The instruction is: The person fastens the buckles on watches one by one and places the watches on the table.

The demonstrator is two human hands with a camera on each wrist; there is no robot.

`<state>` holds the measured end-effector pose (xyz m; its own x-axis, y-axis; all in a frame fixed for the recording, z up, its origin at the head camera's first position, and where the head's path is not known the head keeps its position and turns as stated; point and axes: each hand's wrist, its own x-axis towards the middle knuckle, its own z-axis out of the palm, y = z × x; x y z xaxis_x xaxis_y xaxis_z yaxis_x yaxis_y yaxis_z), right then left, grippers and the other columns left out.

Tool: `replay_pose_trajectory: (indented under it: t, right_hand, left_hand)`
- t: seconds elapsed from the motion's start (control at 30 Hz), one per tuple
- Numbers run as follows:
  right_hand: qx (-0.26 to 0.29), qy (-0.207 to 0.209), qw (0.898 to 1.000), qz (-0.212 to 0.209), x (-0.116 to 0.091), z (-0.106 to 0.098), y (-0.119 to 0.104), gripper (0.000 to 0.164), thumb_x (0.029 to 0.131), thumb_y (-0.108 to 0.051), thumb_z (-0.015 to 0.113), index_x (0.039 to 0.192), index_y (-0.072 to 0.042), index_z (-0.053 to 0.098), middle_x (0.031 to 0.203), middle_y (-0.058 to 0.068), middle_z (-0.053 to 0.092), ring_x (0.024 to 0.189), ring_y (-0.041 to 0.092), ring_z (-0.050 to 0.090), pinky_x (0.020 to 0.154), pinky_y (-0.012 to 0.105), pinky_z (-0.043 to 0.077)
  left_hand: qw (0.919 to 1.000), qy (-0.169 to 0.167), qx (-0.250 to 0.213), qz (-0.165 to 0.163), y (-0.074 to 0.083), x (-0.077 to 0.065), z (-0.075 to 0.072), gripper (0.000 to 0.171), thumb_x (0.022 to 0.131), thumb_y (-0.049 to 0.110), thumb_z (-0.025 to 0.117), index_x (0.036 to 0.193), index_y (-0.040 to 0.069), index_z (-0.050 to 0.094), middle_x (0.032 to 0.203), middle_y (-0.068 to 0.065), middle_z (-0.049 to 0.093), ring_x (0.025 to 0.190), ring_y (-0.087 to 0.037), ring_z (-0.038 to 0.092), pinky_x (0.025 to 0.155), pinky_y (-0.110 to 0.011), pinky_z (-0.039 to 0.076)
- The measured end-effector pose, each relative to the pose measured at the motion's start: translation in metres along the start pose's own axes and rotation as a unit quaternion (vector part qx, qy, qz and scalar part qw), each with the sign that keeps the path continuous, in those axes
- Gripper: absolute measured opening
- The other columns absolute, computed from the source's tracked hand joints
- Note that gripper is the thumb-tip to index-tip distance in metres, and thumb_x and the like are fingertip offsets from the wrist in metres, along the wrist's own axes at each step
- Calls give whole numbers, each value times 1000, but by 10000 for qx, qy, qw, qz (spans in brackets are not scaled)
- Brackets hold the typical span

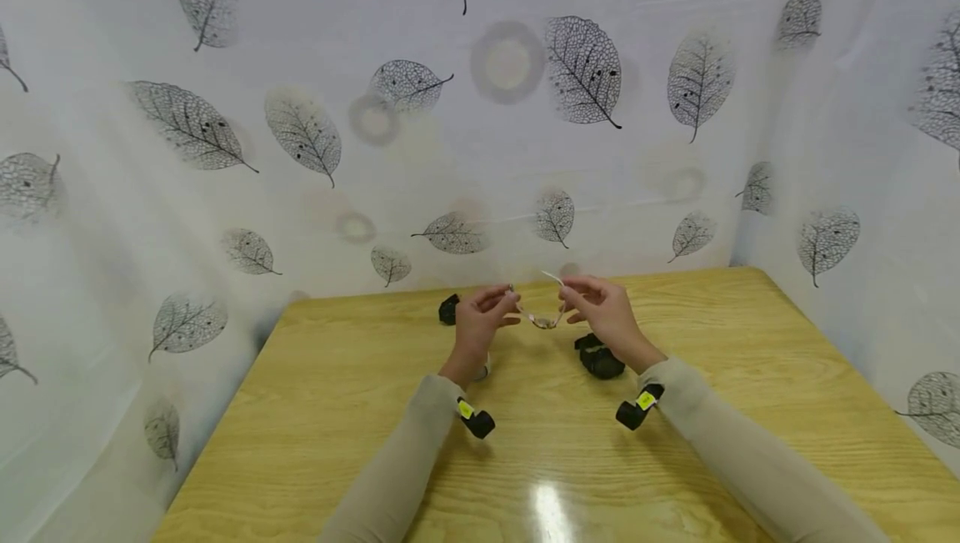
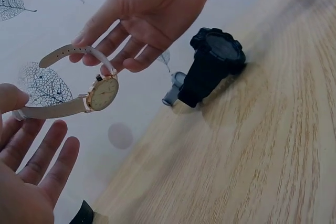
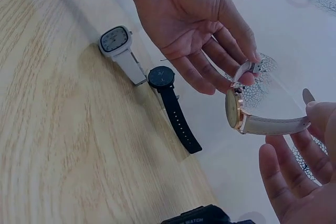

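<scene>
Both hands hold a wristwatch [image 1: 543, 324] with a pale strap and a rose-gold case up over the far part of the table. My left hand [image 1: 480, 322] pinches the buckle end of its strap between thumb and forefinger. On the other side, my right hand [image 1: 606, 314] pinches the holed strap end, whose tip sticks up past the fingers. The strap hangs in a U, with the cream dial [image 2: 104, 94] at the bottom facing away from me. The other fingers of both hands are spread loosely.
A chunky black watch [image 1: 602, 362] lies below my right hand. Near my left hand are a white square-faced watch [image 3: 115, 40], partly hidden by the wrist in the head view, and a round black watch [image 3: 160, 77]. Leaf-printed cloth [image 1: 450, 151] hangs around the wooden table [image 1: 337, 409].
</scene>
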<state>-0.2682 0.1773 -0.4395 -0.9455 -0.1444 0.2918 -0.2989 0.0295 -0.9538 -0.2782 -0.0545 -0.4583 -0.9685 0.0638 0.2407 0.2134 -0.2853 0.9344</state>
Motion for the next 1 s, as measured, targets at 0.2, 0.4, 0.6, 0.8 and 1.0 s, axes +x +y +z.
replay_pose_trajectory:
  t: [0.2, 0.4, 0.6, 0.8, 1.0]
  right_hand:
    - [-574, -238, 9980, -65, -1, 2, 1, 35, 101, -24, 70, 128, -2, 70, 104, 12, 74, 86, 24, 72, 75, 52, 62]
    - [-802, -555, 9950, -202, -3, 2, -2, 32, 102, -23, 69, 127, -3, 70, 107, 14, 73, 87, 26, 72, 74, 50, 62]
    - [-954, -623, 9933, -198, -3, 1, 0, 32, 102, -24, 67, 128, -4, 69, 108, 13, 72, 88, 25, 72, 76, 54, 61]
    - [-1040, -747, 9916, -187, -3, 0, 1, 34, 103, -25, 67, 130, -5, 69, 109, 14, 72, 91, 30, 71, 77, 57, 60]
    - [-1116, -806, 9903, -174, -2, 1, -1, 30, 102, -26, 68, 128, -10, 71, 108, 11, 73, 90, 29, 71, 77, 58, 60]
  left_hand:
    - [9987, -152, -257, -422, 4, -2, 0, 29, 95, 10, 75, 120, -4, 66, 109, -22, 73, 87, -23, 73, 81, -49, 63]
    - [9982, -188, -169, -541, 8, -3, 2, 28, 98, 8, 71, 122, -4, 65, 110, -25, 71, 88, -24, 73, 83, -49, 62]
    - [9976, -98, -222, -646, 7, -3, 0, 19, 96, 2, 71, 114, -2, 68, 108, -20, 69, 88, -25, 72, 83, -52, 62]
    - [9977, -164, -289, -584, 7, -3, 1, 21, 94, 4, 74, 113, -2, 67, 104, -12, 67, 90, -24, 71, 87, -51, 61]
    - [9976, -184, -314, -589, 6, -2, 3, 24, 95, 6, 73, 115, -3, 64, 106, -14, 69, 90, -23, 72, 84, -44, 62]
